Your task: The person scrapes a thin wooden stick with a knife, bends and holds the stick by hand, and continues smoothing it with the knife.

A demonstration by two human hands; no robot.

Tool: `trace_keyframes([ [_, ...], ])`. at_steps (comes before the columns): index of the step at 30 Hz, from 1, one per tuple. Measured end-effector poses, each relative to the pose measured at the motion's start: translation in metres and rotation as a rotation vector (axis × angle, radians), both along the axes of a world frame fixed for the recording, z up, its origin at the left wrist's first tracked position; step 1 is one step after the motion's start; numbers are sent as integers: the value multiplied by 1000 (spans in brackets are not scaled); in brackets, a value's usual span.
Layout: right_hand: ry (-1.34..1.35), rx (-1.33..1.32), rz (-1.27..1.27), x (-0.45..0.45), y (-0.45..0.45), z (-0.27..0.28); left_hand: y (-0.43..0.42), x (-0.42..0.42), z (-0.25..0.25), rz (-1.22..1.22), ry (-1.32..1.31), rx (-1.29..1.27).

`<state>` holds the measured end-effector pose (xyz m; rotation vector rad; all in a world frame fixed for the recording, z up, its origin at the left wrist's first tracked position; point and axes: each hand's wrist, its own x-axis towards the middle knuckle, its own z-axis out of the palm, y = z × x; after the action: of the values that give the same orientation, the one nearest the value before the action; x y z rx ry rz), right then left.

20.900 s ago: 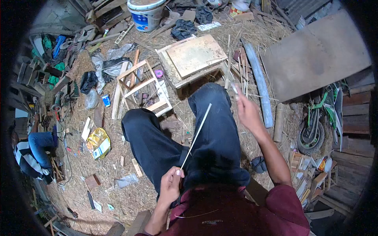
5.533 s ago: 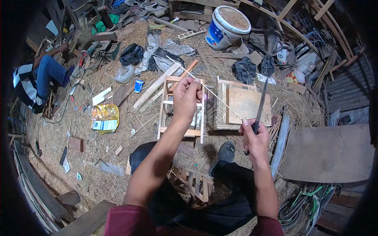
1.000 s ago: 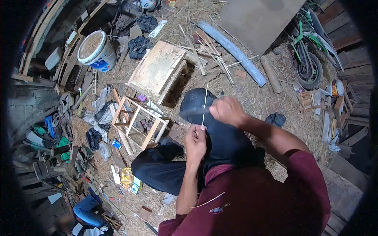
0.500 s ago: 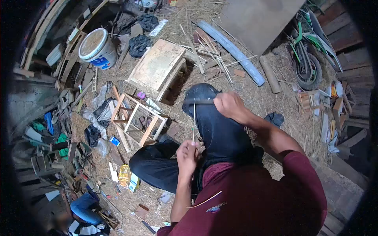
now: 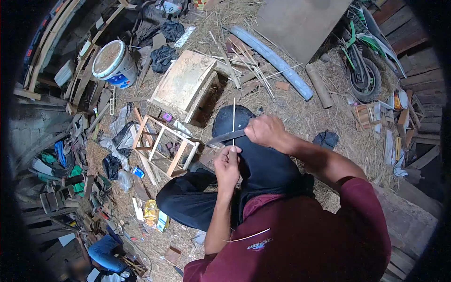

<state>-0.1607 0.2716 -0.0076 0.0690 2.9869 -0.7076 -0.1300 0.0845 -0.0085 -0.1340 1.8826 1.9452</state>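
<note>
My left hand [image 5: 227, 164] is closed around the lower end of a thin pale stick [image 5: 234, 111], which points up over my raised knee [image 5: 230, 121]. My right hand [image 5: 264, 129] grips a knife by its handle, which the fingers hide. The knife's blade [image 5: 220, 138] reaches left across the stick, just above my left fingertips. Whether the edge bites into the wood cannot be made out. A thin curved strip [image 5: 247, 235] lies against my maroon shirt.
A wooden frame [image 5: 162, 145] and a box-like wooden stool [image 5: 183, 84] stand ahead left. Beyond them is a white bucket [image 5: 123, 70]. A motorbike [image 5: 361, 70] stands at upper right. Another person's jeans-clad leg [image 5: 102, 254] shows at lower left. Straw and scraps cover the floor.
My right hand has drawn the knife down the stick toward my left hand, and the blade now slants. My left hand has risen slightly, and more stick shows above the blade.
</note>
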Motion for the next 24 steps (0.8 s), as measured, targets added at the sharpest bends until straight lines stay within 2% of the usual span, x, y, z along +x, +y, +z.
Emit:
trace_keyframes([
  [4, -3, -15, -42, 0, 4, -4, -10, 19, 14, 15, -121, 2],
  [6, -13, -4, -102, -9, 13, -7, -20, 42, 14, -25, -23, -11],
  [8, -22, -9, -169, -10, 15, 4, -38, 60, 8, -50, -182, -22],
  [11, 7, 2, -201, -8, 20, 1, -37, 56, 5, -22, -71, -48],
  [14, -6, -27, -37, -6, 14, 13, -16, 16, 14, -27, 82, -75],
  [17, -37, -15, -3, -6, 6, 8, 10, -27, 14, -77, 284, -298],
  [21, -48, -40, -85, -7, 10, 5, 15, -20, 28, -124, 280, -407],
  [22, -48, -57, -112, -8, 12, 2, 11, -7, 24, -84, 298, -340],
  [24, -31, -74, -155, -8, 18, 4, -8, 20, 7, -137, 278, -362],
])
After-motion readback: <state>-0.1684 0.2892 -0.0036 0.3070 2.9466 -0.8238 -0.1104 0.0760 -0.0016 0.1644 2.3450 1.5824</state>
